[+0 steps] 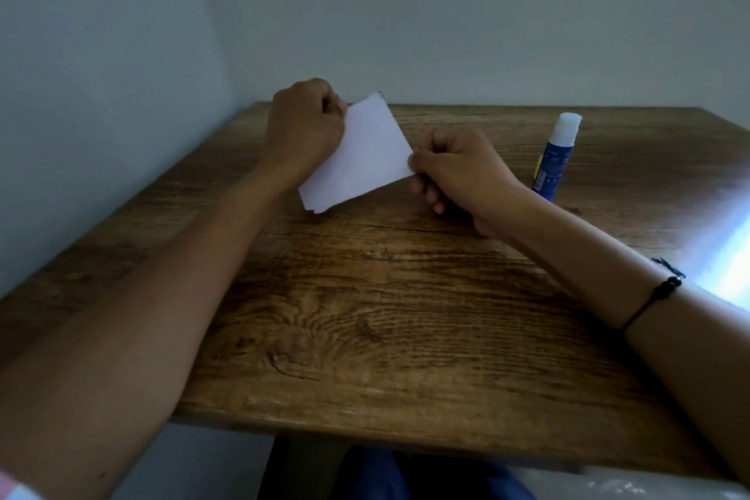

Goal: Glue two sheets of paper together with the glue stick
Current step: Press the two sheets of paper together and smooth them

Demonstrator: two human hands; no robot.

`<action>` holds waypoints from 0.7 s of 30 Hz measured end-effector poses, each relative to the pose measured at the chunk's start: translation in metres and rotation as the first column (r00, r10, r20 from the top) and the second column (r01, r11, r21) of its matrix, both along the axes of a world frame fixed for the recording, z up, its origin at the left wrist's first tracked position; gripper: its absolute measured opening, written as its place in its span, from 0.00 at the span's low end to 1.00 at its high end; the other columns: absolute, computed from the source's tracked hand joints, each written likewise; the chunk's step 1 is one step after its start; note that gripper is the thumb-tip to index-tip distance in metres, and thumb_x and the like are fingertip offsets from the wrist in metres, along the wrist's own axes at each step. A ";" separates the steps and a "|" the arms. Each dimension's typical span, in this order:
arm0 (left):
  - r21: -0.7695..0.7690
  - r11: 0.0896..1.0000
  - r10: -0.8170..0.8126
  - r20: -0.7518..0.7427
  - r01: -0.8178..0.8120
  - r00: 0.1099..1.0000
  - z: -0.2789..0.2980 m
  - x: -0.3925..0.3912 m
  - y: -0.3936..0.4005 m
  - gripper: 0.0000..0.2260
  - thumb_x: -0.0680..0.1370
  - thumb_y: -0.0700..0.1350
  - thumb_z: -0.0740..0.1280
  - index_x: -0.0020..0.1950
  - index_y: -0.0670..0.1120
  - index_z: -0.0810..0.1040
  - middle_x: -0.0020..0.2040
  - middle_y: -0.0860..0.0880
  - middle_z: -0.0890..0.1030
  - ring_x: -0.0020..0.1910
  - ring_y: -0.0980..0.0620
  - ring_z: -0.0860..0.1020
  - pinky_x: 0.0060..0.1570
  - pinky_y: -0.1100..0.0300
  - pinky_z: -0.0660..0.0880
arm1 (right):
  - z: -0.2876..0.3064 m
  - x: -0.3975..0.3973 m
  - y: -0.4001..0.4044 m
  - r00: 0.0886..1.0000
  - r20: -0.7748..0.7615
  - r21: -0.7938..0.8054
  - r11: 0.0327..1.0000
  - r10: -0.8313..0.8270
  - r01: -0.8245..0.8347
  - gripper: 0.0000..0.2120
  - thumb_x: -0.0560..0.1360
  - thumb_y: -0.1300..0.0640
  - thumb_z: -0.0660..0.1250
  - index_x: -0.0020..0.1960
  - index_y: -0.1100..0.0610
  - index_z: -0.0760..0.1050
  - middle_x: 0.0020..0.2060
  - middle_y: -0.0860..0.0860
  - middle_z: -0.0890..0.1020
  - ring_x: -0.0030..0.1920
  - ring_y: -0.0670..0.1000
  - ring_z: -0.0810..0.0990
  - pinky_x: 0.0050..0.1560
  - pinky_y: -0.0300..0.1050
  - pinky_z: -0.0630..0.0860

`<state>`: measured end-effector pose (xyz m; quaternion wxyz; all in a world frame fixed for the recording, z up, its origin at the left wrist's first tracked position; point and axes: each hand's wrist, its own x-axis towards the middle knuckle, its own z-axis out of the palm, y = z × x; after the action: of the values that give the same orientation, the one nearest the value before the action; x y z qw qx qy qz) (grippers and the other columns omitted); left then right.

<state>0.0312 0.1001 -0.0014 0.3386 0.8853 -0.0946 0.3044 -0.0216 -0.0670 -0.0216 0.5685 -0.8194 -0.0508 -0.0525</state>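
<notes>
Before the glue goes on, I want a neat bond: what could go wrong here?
The paper sheets are held in the air, pinched only at opposite edges by the left hand and right hand, so they may slip out of line. The glue stick stands upright close to the right forearm; a sweep could topple it.

The sheets of paper (361,152) are small, white and blank, stacked with their edges slightly offset at the lower left corner; they are tilted, held off the tabletop (385,317) at the upper left and right corners; the glue stick (555,156) stands upright to the right of the paper, well apart from it, blue-bodied with a white cap on.
</notes>
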 end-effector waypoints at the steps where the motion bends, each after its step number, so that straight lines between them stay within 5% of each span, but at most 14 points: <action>1: 0.019 1.000 0.009 -0.027 -0.009 1.000 -0.001 0.000 0.000 0.08 0.75 0.38 0.59 0.45 0.39 0.78 0.44 0.48 0.78 0.39 0.56 0.72 0.35 0.69 0.65 | 0.000 0.000 0.000 1.000 -0.003 0.005 1.000 -0.006 0.006 0.08 0.75 0.62 0.62 0.37 0.56 0.73 0.25 0.49 0.78 0.21 0.44 0.72 0.23 0.39 0.71; 4: 0.061 0.997 -0.043 -0.142 0.052 0.989 0.000 -0.002 -0.003 0.08 0.75 0.38 0.58 0.47 0.42 0.76 0.44 0.49 0.75 0.34 0.58 0.69 0.30 0.69 0.64 | -0.001 0.002 -0.002 0.998 0.002 0.045 0.997 -0.067 0.067 0.07 0.74 0.63 0.61 0.40 0.55 0.73 0.27 0.50 0.78 0.22 0.45 0.73 0.24 0.40 0.72; 7: -0.001 0.982 -0.181 -0.302 0.190 0.936 0.005 -0.005 -0.003 0.09 0.74 0.42 0.61 0.52 0.48 0.76 0.49 0.51 0.74 0.40 0.57 0.72 0.33 0.64 0.66 | -0.001 0.005 -0.005 0.991 0.036 0.054 0.991 -0.127 0.125 0.07 0.74 0.64 0.60 0.45 0.53 0.73 0.30 0.51 0.78 0.26 0.47 0.74 0.26 0.42 0.72; 11: -0.124 0.959 -0.285 -0.425 0.256 0.859 0.009 -0.008 0.002 0.10 0.74 0.50 0.65 0.52 0.49 0.77 0.51 0.49 0.78 0.45 0.53 0.77 0.45 0.56 0.74 | -0.004 0.005 -0.007 0.985 0.136 -0.092 0.988 -0.107 0.120 0.11 0.75 0.63 0.59 0.39 0.51 0.75 0.33 0.50 0.78 0.29 0.47 0.75 0.28 0.40 0.73; 15: -0.121 0.962 -0.272 -0.406 0.244 0.872 0.007 -0.010 0.002 0.05 0.73 0.46 0.66 0.46 0.47 0.78 0.43 0.50 0.80 0.41 0.52 0.78 0.41 0.58 0.74 | -0.006 0.006 -0.005 0.981 0.175 -0.153 0.982 -0.083 0.110 0.12 0.75 0.61 0.61 0.37 0.49 0.76 0.35 0.50 0.80 0.29 0.46 0.77 0.28 0.39 0.75; 21: -0.275 0.954 -0.211 -0.340 0.117 0.916 0.002 -0.004 -0.002 0.02 0.73 0.43 0.65 0.42 0.47 0.77 0.41 0.51 0.79 0.42 0.51 0.77 0.44 0.54 0.75 | -0.004 0.005 -0.004 0.997 0.070 0.067 0.997 -0.027 0.023 0.04 0.74 0.61 0.66 0.41 0.54 0.76 0.35 0.53 0.81 0.29 0.48 0.79 0.34 0.44 0.80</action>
<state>0.0274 0.0979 0.0011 0.4832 0.8656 -0.0653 0.1139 -0.0171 -0.0713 -0.0255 0.5925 -0.7983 -0.0590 -0.0905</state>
